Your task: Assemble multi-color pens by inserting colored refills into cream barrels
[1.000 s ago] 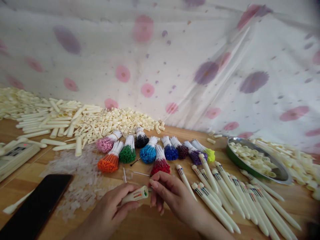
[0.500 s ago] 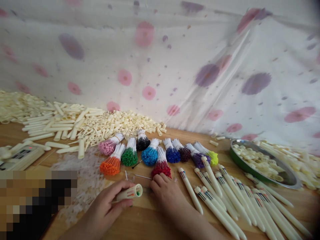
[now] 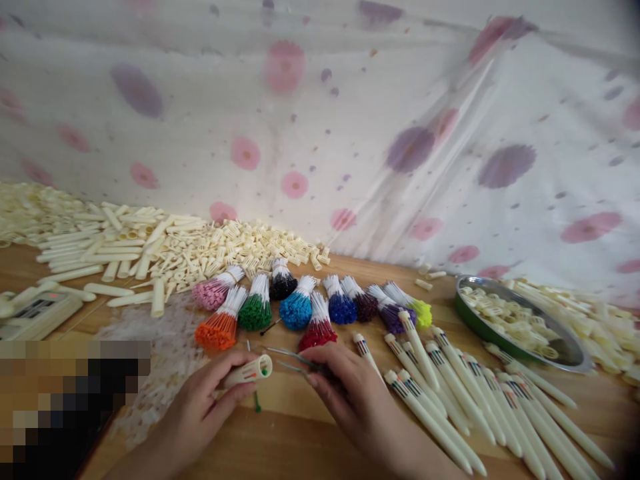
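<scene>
My left hand is closed around a short cream pen barrel with slots in its side. The barrel's open end faces right, and something green shows inside it; an orange mark shows at a slot. Metal tweezers are pinched in my right hand, their tips apart and pointing left, close to the barrel's mouth. A thin refill with a green end lies on the table by my left fingers. Just beyond the right hand stands a bundle of red-ended refills.
More refill bundles, such as orange and green, stand in rows behind. Assembled multicolour pens lie at right, before a metal dish of cream parts. Cream tubes are heaped at left, near a small device.
My right hand has lifted from beside the red refill bundle and now holds the tweezers near the barrel. My left hand stays on the barrel. The view has shifted slightly.
</scene>
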`<action>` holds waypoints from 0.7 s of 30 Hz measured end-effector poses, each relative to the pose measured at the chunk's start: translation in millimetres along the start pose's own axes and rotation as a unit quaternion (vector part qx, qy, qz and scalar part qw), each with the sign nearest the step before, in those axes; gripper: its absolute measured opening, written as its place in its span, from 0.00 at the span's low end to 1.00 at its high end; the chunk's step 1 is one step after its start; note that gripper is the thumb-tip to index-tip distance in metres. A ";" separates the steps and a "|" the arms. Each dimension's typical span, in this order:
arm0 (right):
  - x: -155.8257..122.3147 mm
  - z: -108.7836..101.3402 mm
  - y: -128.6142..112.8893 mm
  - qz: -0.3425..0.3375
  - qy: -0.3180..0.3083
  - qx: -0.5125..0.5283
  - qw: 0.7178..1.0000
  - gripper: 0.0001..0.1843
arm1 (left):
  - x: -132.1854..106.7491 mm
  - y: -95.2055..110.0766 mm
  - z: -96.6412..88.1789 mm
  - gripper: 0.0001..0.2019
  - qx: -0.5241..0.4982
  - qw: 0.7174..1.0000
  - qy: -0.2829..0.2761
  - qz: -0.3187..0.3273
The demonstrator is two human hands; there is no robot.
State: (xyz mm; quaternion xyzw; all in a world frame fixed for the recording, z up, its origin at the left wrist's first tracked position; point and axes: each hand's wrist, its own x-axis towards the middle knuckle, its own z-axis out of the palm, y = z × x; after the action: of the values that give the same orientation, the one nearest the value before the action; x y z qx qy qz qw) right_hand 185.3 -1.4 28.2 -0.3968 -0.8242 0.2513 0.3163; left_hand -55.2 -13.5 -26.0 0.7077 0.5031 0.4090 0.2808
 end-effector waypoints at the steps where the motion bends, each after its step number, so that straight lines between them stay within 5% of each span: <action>1: -1.1 1.8 -2.4 -0.007 0.002 -0.002 1.000 0.07 | -0.2 -0.2 0.2 0.10 0.001 1.000 0.003 0.005; 21: -1.2 10.9 -7.3 -0.002 0.028 0.001 1.000 0.04 | 0.8 5.9 1.8 0.10 0.035 0.998 0.014 0.041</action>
State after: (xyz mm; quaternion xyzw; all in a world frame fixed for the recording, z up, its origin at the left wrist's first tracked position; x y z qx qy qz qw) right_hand 174.3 -8.2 25.3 -0.4019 -0.8156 0.2399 0.3401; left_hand -50.7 -14.7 -21.9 0.7314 0.4916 0.4119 0.2315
